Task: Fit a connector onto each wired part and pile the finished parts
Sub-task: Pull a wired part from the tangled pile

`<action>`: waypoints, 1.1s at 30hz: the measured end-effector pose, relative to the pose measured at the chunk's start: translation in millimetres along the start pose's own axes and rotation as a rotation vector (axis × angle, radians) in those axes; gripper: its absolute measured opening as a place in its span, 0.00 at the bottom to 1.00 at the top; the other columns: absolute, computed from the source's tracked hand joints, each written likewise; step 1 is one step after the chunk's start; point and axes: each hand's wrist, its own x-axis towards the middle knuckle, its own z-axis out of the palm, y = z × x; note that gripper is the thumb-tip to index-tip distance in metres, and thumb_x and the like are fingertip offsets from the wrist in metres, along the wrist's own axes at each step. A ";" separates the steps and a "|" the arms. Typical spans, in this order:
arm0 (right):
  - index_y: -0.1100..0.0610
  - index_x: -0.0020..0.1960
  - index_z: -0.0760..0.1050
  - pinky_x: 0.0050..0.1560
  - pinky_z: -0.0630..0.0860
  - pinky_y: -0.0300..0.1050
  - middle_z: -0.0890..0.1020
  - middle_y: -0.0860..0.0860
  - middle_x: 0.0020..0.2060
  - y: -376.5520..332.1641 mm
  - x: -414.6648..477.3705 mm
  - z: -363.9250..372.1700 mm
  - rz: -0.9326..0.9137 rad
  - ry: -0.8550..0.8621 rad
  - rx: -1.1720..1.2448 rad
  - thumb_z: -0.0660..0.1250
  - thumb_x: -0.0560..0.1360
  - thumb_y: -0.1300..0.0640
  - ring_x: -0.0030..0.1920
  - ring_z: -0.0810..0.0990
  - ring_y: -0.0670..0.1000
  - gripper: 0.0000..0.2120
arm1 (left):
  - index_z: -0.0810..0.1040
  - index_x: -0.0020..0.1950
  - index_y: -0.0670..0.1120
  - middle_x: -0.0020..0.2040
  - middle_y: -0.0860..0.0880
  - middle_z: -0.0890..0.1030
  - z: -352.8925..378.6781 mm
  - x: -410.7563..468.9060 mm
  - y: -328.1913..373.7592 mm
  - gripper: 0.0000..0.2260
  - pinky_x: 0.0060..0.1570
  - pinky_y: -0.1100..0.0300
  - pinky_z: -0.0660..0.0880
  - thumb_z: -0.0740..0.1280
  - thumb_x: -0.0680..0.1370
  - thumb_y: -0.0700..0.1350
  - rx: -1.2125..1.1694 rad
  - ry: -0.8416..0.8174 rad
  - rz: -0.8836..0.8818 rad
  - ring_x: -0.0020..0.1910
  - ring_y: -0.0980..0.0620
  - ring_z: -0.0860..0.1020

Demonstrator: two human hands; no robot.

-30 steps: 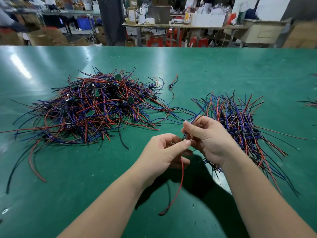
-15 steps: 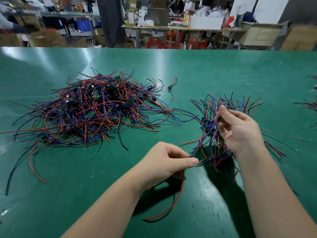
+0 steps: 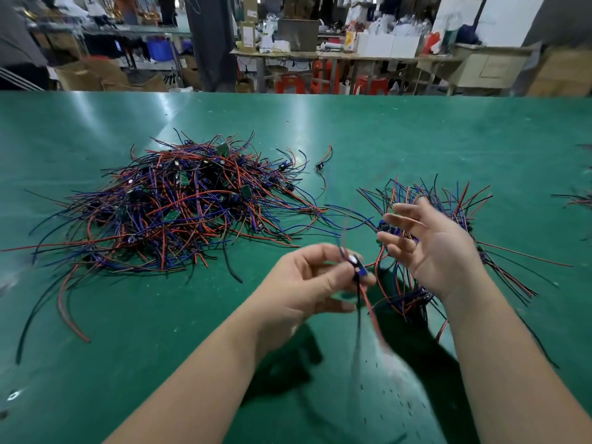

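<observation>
Fingers (image 3: 406, 220) of right hand (image 3: 440, 251) now apart

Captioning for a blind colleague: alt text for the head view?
The left hand pinches a small wired part over a green table; the right hand is open beside it. A large wire pile lies left, a smaller pile under the right hand.

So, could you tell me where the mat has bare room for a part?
Bare mat lies near-left, between the big wire pile and the left forearm, and in the far strip beyond both piles. Crowded: the gap between piles, crossed by stray wires, and the smaller pile by the right hand.
</observation>
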 end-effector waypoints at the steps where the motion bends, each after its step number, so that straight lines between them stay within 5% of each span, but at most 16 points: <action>1: 0.59 0.48 0.76 0.25 0.75 0.38 0.82 0.54 0.39 3.7 -0.9 2.9 -0.035 -0.023 -0.082 0.62 0.79 0.55 0.29 0.82 0.51 0.07 | 0.83 0.41 0.52 0.43 0.48 0.85 -0.9 0.7 2.8 0.06 0.39 0.59 0.80 0.76 0.68 0.42 -0.112 0.022 0.026 0.42 0.53 0.83; 2: 0.59 0.47 0.76 0.25 0.74 0.38 0.81 0.55 0.39 7.8 -3.2 7.7 -0.073 -0.079 -0.168 0.66 0.77 0.61 0.27 0.81 0.50 0.02 | 0.82 0.42 0.51 0.44 0.47 0.85 -2.0 1.8 5.3 0.07 0.37 0.59 0.80 0.76 0.67 0.44 -0.219 0.053 0.042 0.43 0.53 0.84; 7: 0.57 0.47 0.82 0.27 0.72 0.38 0.82 0.59 0.40 30.1 -20.7 31.4 -0.205 -0.469 -0.291 0.77 0.63 0.64 0.28 0.78 0.51 0.14 | 0.76 0.45 0.52 0.44 0.53 0.84 -6.8 4.7 9.0 0.15 0.33 0.63 0.77 0.74 0.61 0.50 -0.401 0.298 0.055 0.41 0.58 0.82; 12: 0.54 0.38 0.84 0.30 0.74 0.35 0.82 0.51 0.29 39.3 -26.6 48.0 -0.184 -0.414 -0.046 0.73 0.61 0.61 0.28 0.78 0.46 0.06 | 0.76 0.31 0.52 0.33 0.56 0.75 -2.7 6.7 1.3 0.10 0.30 0.66 0.70 0.75 0.58 0.51 -0.253 0.389 0.017 0.32 0.59 0.73; 16: 0.54 0.37 0.85 0.36 0.76 0.36 0.82 0.51 0.31 35.6 -24.2 44.8 -0.069 -0.373 0.092 0.73 0.59 0.57 0.31 0.79 0.46 0.07 | 0.76 0.31 0.53 0.30 0.56 0.75 -0.8 7.6 -5.4 0.10 0.28 0.66 0.70 0.77 0.59 0.50 -0.148 0.314 0.035 0.30 0.60 0.72; 18: 0.54 0.37 0.85 0.37 0.76 0.37 0.82 0.50 0.32 32.9 -22.6 43.8 -0.046 -0.370 0.145 0.70 0.62 0.58 0.32 0.79 0.45 0.06 | 0.79 0.37 0.55 0.34 0.56 0.80 -2.0 8.1 -9.4 0.11 0.29 0.67 0.72 0.79 0.62 0.44 0.011 0.277 0.110 0.31 0.61 0.75; 23: 0.58 0.36 0.81 0.30 0.76 0.34 0.82 0.51 0.30 24.4 -17.1 38.1 0.007 -0.291 0.231 0.68 0.64 0.61 0.27 0.78 0.44 0.03 | 0.75 0.61 0.61 0.44 0.55 0.79 -13.3 10.1 -16.8 0.19 0.39 0.71 0.70 0.67 0.76 0.41 0.854 0.503 0.663 0.38 0.61 0.76; 27: 0.58 0.32 0.80 0.27 0.74 0.33 0.80 0.52 0.28 27.7 -17.0 35.0 0.043 -0.322 0.037 0.71 0.63 0.61 0.25 0.76 0.44 0.02 | 0.82 0.49 0.52 0.36 0.52 0.84 -4.4 5.2 -11.9 0.12 0.33 0.59 0.79 0.66 0.76 0.58 0.474 0.512 0.435 0.33 0.52 0.83; 30: 0.56 0.30 0.81 0.30 0.73 0.33 0.80 0.51 0.29 31.2 -17.5 34.2 0.041 -0.374 -0.164 0.72 0.62 0.58 0.28 0.76 0.44 0.03 | 0.82 0.40 0.42 0.33 0.45 0.84 0.9 7.9 -6.8 0.08 0.28 0.63 0.78 0.74 0.68 0.46 0.082 0.474 0.116 0.30 0.49 0.83; 33: 0.58 0.32 0.79 0.29 0.73 0.34 0.80 0.53 0.28 32.2 -15.5 31.8 0.004 -0.326 -0.224 0.73 0.60 0.58 0.27 0.76 0.46 0.05 | 0.81 0.40 0.39 0.33 0.42 0.83 -1.1 9.0 -5.1 0.04 0.29 0.65 0.78 0.73 0.68 0.37 -0.003 0.437 0.002 0.30 0.52 0.82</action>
